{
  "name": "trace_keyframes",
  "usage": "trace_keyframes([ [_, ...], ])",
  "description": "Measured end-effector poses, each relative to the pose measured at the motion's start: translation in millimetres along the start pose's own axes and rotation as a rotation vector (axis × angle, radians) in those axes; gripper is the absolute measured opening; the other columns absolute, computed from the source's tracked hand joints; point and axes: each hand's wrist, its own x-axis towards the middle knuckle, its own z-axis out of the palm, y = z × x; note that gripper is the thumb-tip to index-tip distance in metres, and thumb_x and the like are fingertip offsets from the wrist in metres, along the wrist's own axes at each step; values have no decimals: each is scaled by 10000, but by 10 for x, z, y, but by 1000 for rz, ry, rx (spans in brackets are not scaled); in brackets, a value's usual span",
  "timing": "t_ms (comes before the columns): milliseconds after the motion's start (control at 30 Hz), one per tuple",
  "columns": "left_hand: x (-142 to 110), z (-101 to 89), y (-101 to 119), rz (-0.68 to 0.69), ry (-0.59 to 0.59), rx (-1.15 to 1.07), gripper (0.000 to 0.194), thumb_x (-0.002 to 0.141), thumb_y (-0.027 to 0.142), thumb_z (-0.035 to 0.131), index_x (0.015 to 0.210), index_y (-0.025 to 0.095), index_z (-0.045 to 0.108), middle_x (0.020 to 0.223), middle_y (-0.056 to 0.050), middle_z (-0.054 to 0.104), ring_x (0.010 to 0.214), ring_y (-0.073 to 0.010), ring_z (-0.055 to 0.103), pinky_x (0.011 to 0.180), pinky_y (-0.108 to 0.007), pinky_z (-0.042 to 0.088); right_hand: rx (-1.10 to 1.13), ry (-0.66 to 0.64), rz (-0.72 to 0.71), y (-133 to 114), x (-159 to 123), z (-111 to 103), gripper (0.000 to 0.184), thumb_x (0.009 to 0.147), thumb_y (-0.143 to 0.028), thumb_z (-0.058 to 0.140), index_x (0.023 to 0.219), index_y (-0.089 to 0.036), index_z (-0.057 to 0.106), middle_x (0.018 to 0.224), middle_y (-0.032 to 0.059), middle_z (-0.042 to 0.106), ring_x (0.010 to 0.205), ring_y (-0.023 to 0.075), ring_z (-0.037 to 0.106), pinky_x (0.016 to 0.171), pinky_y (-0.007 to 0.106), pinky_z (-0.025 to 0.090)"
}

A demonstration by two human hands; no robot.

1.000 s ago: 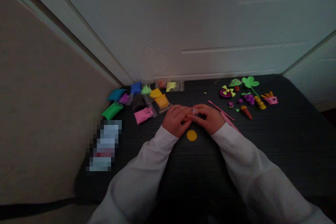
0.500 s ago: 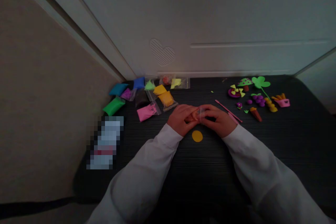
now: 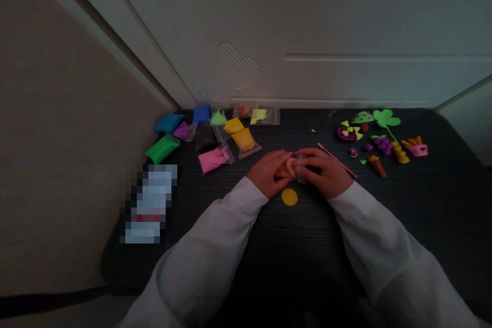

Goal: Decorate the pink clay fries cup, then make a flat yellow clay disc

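Between both hands is a clear plastic bag (image 3: 288,168) of orange clay, held just above or on the dark table (image 3: 284,251). My left hand (image 3: 269,173) is closed round the bag's left side, thumb toward me. My right hand (image 3: 325,172) pinches the clear right end of the bag. Just nearer to me lies a flat yellow clay disc (image 3: 289,197), touched by neither hand. Beyond my right hand a thin pink stick tool (image 3: 337,160) lies slanted, partly covered by the hand.
Bagged clay lies at the back left, including green (image 3: 163,149), pink (image 3: 213,159) and orange (image 3: 243,140) packs. A blurred phone (image 3: 151,205) is on the left. Small clay models stand back right: a clover (image 3: 386,118), grapes (image 3: 382,145), a pink fries box (image 3: 418,149). A white panel (image 3: 326,25) rises behind.
My fingers have shifted a little on the bag, and more of the orange clay shows between the hands. The whole view has tilted slightly.
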Motion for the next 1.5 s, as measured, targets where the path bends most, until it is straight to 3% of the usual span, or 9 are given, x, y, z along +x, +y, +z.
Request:
trace_keyframes([
  [267,-1,29,-21,55,91,10,462,669,280,600,1083,105,491,1092,-129,563,1040,-184,506,888,-342,437,-89,-50,-37,-1,4,-24,181,720,-180,542,862,-222,645,1047,58,553,966,174,521,865,357,417],
  [500,21,7,-10,106,183,36,360,686,256,591,1001,87,553,980,-112,626,932,-155,567,820,-291,479,-150,-7,-47,12,5,-1,180,723,-204,546,874,-200,644,1158,86,485,1005,194,490,884,385,404],
  [767,10,40,-23,102,161,53,303,708,264,564,976,123,570,954,-88,636,909,-147,577,800,-289,487,-161,-104,-37,14,24,-6,138,704,-222,571,825,-210,635,1082,66,531,1010,202,495,896,402,383],
  [1000,12,29,-42,72,147,41,327,693,229,579,1006,139,551,986,-89,620,930,-151,569,808,-295,486,-133,-64,-25,-14,4,-27,134,721,-202,544,822,-209,633,1060,62,532,994,179,499,882,366,394],
  [1233,10,37,-60,143,197,70,293,706,204,561,991,132,559,971,-94,626,939,-156,565,802,-293,494,-149,-80,-19,-3,-1,1,142,711,-213,563,825,-229,646,1054,46,559,975,178,514,869,361,402],
  [1500,30,-2,-32,22,162,26,324,689,223,576,1003,146,557,997,-86,620,944,-161,564,841,-314,474,-88,50,-28,-33,4,65,137,721,-201,521,829,-198,605,1037,77,544,979,188,502,854,370,406],
])
